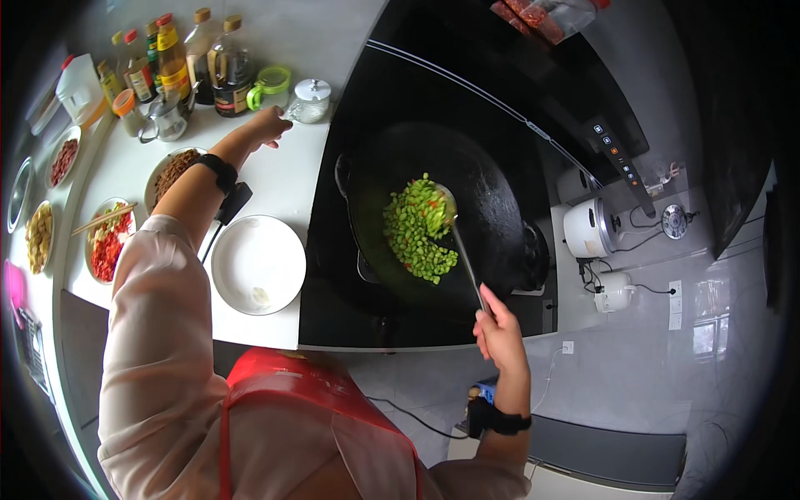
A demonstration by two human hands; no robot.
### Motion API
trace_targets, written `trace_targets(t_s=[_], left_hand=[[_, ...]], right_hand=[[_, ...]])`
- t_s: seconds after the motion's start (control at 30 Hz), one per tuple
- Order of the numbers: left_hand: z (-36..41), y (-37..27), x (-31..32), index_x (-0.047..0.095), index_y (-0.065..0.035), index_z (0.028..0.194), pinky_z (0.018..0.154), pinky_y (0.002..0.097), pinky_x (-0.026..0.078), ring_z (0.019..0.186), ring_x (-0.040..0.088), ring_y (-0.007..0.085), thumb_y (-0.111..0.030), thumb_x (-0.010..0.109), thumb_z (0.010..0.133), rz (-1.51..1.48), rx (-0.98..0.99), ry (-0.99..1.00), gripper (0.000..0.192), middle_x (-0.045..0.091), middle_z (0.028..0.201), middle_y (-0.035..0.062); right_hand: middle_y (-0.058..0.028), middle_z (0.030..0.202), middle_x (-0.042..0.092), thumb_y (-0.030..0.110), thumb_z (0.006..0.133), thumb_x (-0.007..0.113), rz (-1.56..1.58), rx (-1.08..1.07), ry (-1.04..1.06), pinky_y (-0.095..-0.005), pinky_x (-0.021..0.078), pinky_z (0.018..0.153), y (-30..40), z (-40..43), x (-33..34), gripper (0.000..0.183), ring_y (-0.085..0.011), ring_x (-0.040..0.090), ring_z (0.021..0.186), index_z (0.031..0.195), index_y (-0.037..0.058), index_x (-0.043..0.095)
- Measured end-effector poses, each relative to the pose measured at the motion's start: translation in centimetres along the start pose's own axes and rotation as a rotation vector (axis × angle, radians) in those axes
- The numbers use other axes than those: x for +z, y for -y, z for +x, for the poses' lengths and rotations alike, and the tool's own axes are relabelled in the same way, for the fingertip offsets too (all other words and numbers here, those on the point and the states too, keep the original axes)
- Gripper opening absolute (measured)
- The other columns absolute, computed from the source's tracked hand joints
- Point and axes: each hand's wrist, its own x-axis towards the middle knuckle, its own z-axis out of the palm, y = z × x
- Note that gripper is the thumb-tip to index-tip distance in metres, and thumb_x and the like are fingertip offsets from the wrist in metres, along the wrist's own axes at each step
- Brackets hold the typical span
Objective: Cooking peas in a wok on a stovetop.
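Note:
My right hand grips the handle of a metal ladle, whose bowl rests among chopped green beans with red bits in a black wok. The wok stands on a black cooktop. My left hand reaches over the white counter, close to a glass jar with a metal lid and a green-lidded jar with a green handle. Its fingers are partly curled, and whether they touch or hold anything cannot be told. A white bowl with a little residue lies left of the cooktop.
Bottles and a metal pot with a spout line the wall. Under and beside my left arm are a bowl of brown minced food and a dish of chopped red peppers with chopsticks. A rice cooker stands at right.

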Motion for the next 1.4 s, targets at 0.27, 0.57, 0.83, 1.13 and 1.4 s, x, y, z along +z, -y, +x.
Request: trace_targets(t_s=[0.27,0.57,0.83,1.13,1.4], left_hand=[[6.1,3.0,2.1,0.034,-0.0036,0.129,0.064,0.0322,0.053,0.08,0.056,0.0194,-0.022,0.056,0.081,-0.188,0.005,-0.076,0.055,0.053,0.104,0.0134],[8.3,2.7,4.3,0.048,-0.0037,0.101,0.061,0.0316,0.051,0.069,0.056,0.0178,-0.029,0.055,0.084,-0.4,-0.163,-0.066,0.031,0.052,0.088,0.0065],[5.4,3.8,3.9,0.042,0.0029,0.111,0.076,0.037,0.049,0.085,0.054,0.0258,-0.029,0.041,0.092,-0.591,-0.213,0.087,0.037,0.046,0.106,0.0142],[1.2,3.4,3.3,0.042,0.0054,0.102,0.084,0.0343,0.045,0.089,0.05,0.0232,-0.029,0.039,0.092,-0.603,-0.037,0.151,0.036,0.047,0.095,0.0141],[-9.7,1.0,0.0,0.046,0.0016,0.09,0.082,0.0292,0.047,0.083,0.052,0.0188,-0.027,0.04,0.092,-0.61,0.146,0.208,0.029,0.049,0.088,0.0112]], right_hand=[[0.0003,0.074,0.057,0.004,0.081,0.052,-0.206,-0.113,0.127,-0.0168,0.0381,0.056,0.5,-5.3,-5.2,0.044,-0.0026,0.046,0.06,0.124,0.0145,0.049],[0.0047,0.062,0.045,0.004,0.082,0.054,-0.171,-0.34,-0.232,-0.0173,0.0302,0.044,-2.3,4.4,-2.0,0.046,-0.0017,0.036,0.049,0.125,0.0157,0.048],[-0.0027,0.088,0.062,-0.001,0.077,0.056,-0.139,-0.316,0.131,-0.0213,0.0414,0.061,-0.5,0.5,-1.9,0.046,-0.0053,0.05,0.065,0.121,0.012,0.052],[-0.0054,0.06,0.041,-0.009,0.059,0.056,-0.94,-0.668,-0.434,-0.0289,0.0388,0.049,-6.5,-4.5,-7.0,0.057,-0.0194,0.048,0.053,0.103,0.026,0.065],[-0.0057,0.08,0.062,-0.007,0.068,0.054,-0.318,-0.267,-0.255,-0.0212,0.041,0.06,-6.6,-8.9,-9.2,0.045,-0.0078,0.05,0.064,0.109,0.0115,0.061]])
